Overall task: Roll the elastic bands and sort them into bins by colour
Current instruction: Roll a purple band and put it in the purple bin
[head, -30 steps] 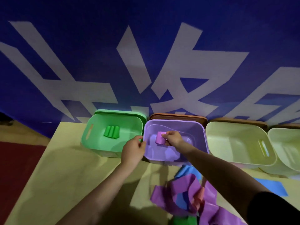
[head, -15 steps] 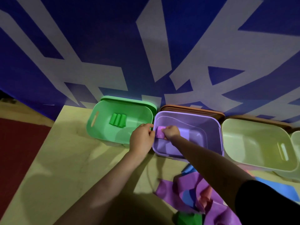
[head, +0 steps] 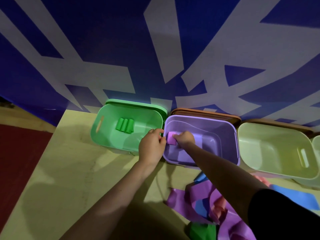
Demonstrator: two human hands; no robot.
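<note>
Right hand (head: 184, 138), grip pinched on a rolled purple band (head: 171, 138), low inside the purple bin (head: 225, 122), near its left wall, presumably to keep the roll wound until set down. Left hand (head: 151, 146), fingers curled at that bin's left rim, steadying; whether gripping, unclear. Green rolls (head: 125, 125) in the green bin (head: 110, 144) left. Unrolled bands (head: 204, 203) heaped on the near bench (head: 60, 179).

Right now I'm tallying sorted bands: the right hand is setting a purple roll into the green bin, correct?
Not quite. The head view shows the right hand holding the purple roll inside the purple bin, not the green bin.
</note>
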